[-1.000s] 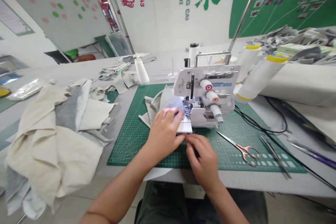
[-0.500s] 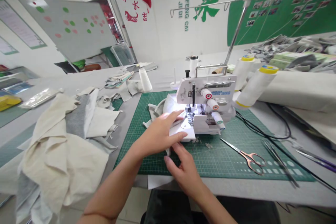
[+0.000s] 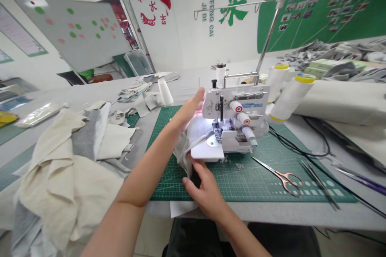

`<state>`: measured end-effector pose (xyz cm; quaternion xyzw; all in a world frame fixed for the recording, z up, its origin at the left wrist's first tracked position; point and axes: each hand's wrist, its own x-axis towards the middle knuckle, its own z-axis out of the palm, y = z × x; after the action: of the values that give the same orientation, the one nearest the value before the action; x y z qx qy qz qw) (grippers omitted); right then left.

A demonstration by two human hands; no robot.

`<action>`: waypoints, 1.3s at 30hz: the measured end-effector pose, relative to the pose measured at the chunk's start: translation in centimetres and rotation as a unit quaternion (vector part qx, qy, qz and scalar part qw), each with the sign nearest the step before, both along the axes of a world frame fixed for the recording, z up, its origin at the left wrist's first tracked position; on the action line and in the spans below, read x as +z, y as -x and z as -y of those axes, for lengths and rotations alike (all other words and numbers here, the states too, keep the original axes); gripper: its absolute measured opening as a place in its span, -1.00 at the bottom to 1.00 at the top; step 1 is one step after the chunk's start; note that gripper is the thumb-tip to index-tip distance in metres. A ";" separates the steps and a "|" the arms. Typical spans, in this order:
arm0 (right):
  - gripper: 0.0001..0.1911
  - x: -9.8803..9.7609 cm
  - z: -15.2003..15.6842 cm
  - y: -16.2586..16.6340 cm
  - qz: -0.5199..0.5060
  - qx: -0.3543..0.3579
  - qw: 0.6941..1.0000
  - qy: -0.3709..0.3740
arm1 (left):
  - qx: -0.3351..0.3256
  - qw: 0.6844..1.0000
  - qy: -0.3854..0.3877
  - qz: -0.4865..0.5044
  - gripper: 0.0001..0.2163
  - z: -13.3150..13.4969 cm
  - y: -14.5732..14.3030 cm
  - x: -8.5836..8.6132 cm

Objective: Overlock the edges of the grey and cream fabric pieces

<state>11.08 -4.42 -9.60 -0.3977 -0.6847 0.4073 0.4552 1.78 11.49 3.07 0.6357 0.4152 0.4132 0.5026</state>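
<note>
"Where is the grey cloth [image 3: 182, 146]?"

"At the left end of the sewing machine [image 3: 227, 104], partly on its flat white bed [image 3: 206, 152] and reaching toward the needle area. The rest drapes off the bed's left side, above the green cutting mat [image 3: 241, 188] along the counter [image 3: 286, 215]'s front edge."

"And the left hand [image 3: 194, 104]?"

"Raised beside the machine's left face, above the cloth. Its fingers are partly hidden, so I can't make out whether that grip has hold of anything."

"The right hand [image 3: 208, 190]?"

"Lower, nearer the counter's front edge, by the bed's front left corner. The thumb stands apart from the fingers, with a fold of the cloth just beside them. Whether the grip is on it, I can't say; the fingertips are tucked out of sight."

"What else is near that front edge?"

"Scissors [image 3: 276, 172] on the mat, right of the machine, then tweezers [image 3: 320, 184] farther right. Toward the counter's left end, a heap of cream fabric [image 3: 60, 192] spills over the front edge."
</note>
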 end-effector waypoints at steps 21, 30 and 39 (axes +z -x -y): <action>-0.42 0.1 0.3 -0.1 0.029 -0.004 0.999 -0.040 | -0.087 0.971 0.090 0.203 -0.59 -1.4 -3.0 0.9; -0.40 0.1 0.2 -0.2 0.026 -0.006 0.999 -0.044 | -0.083 0.977 0.051 0.188 -0.62 -1.3 -3.0 1.0; -0.40 0.2 0.3 -0.3 0.021 -0.006 0.999 -0.049 | 0.088 0.984 -0.119 0.103 -0.69 -1.3 -2.4 0.5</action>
<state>11.41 -4.70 -9.41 -0.3873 -0.7109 0.3624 0.4619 4.14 12.84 3.53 0.6063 0.3635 0.5656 0.4246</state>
